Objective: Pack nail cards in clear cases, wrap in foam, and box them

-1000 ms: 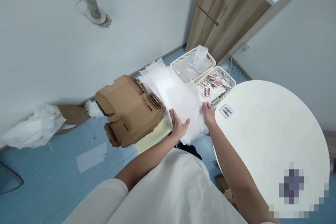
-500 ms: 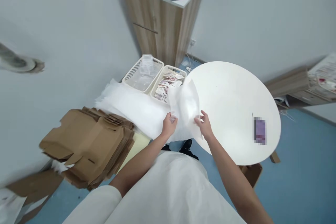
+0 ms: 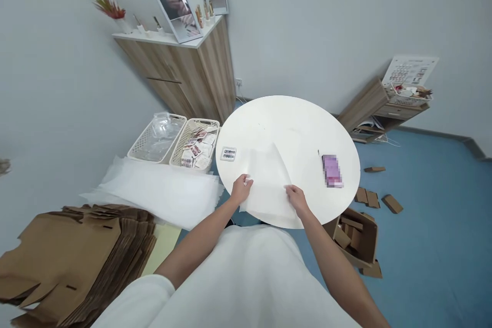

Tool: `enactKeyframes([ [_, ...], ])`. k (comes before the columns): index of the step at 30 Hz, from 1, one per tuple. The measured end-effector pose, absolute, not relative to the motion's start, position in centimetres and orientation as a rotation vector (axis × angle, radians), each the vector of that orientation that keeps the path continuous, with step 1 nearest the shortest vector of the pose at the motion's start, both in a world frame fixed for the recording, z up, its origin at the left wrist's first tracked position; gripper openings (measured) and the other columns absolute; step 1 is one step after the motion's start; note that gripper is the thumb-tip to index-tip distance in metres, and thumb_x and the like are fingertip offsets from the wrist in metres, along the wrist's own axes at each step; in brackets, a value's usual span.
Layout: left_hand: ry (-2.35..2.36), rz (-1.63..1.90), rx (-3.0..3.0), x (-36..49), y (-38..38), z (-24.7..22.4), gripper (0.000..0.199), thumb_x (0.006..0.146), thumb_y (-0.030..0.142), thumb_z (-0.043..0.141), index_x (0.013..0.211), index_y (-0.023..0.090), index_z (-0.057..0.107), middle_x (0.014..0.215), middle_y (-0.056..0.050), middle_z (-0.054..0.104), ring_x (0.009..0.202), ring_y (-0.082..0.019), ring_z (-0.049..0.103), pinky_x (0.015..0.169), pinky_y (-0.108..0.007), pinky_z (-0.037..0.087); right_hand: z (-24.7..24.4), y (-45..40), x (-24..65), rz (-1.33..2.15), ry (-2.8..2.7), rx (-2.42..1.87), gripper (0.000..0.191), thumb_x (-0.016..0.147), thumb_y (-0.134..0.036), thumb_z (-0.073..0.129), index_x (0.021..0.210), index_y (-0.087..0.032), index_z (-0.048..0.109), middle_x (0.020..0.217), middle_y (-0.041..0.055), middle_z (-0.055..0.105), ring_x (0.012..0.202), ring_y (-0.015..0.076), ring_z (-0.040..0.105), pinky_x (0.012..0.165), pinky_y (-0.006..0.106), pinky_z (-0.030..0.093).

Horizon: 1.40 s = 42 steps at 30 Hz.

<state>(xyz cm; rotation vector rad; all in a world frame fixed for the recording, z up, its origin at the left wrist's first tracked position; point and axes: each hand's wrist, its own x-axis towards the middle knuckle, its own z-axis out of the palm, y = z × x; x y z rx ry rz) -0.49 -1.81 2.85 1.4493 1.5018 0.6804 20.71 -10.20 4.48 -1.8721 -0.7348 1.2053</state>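
Observation:
A thin white foam sheet (image 3: 267,179) hangs between my two hands over the near side of the round white table (image 3: 303,123). My left hand (image 3: 241,188) pinches its left edge, while my right hand (image 3: 296,199) grips the right edge. Left of the sheet, a small clear case with dark dots (image 3: 228,154) lies on the tabletop. On the right of the table is a purple item (image 3: 332,170), blurred by pixels. A stack of similar white foam sheets (image 3: 161,189) lies to the left of the table.
Behind the stack stand a white basket of clear plastic pieces (image 3: 157,138) and a basket of printed cards (image 3: 196,144). Flat brown cardboard boxes (image 3: 77,256) are piled at lower left. An open carton (image 3: 363,238) with small boxes stands on the floor at right.
My view has turned to the right. Both hands have carried the foam sheet from beside the stack to over the round table, and it now hangs flatter. The small clear case has come into view.

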Motion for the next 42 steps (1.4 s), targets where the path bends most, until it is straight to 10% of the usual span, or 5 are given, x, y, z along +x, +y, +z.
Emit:
enactKeyframes([
  [8,1.532,0.446,1.362,4.0,-1.9,1.0,0.03,0.069,0.029,0.061,0.096,0.017,0.056,0.083,-0.003,0.056,0.049,-0.008,0.051,0.054,-0.023,0.041,1.7,-11.4,26.2,1.01,-0.853,-2.148,0.034,0.066,-0.033,0.048,0.096,-0.017,0.055,0.07,0.001,0.058,0.064,0.0167,0.056,0.057,0.028,0.043],
  [18,1.757,0.177,1.852,5.5,-2.4,0.7,0.049,0.075,0.026,0.053,0.12,0.016,0.038,0.108,-0.011,0.055,0.099,-0.022,0.052,0.08,-0.033,0.042,0.7,-11.7,25.7,0.598,-1.244,-2.47,0.057,0.074,-0.03,0.047,0.127,-0.016,0.032,0.111,0.0125,0.053,0.1,0.0253,0.05,0.077,0.036,0.04],
  [27,1.221,-0.035,2.551,3.9,-4.7,-0.1,0.05,0.076,0.032,0.05,0.124,0.024,0.038,0.137,-0.007,0.033,0.13,-0.027,0.017,0.103,-0.048,0.015,-0.1,-14.0,25.5,0.436,-2.075,-2.204,0.035,0.08,-0.023,0.039,0.114,-0.02,0.047,0.133,0.0097,0.038,0.125,0.0255,0.028,0.098,0.045,0.019],
  [42,1.242,-0.106,2.561,4.3,-2.2,-0.4,0.064,0.077,0.04,0.047,0.133,0.018,0.026,0.141,-0.012,0.024,0.132,-0.029,0.008,0.102,-0.053,0.009,0.9,-10.9,25.4,0.44,-1.971,-2.345,0.034,0.083,-0.028,0.036,0.113,-0.02,0.048,0.133,0.0111,0.039,0.125,0.0276,0.028,0.096,0.049,0.022],
])
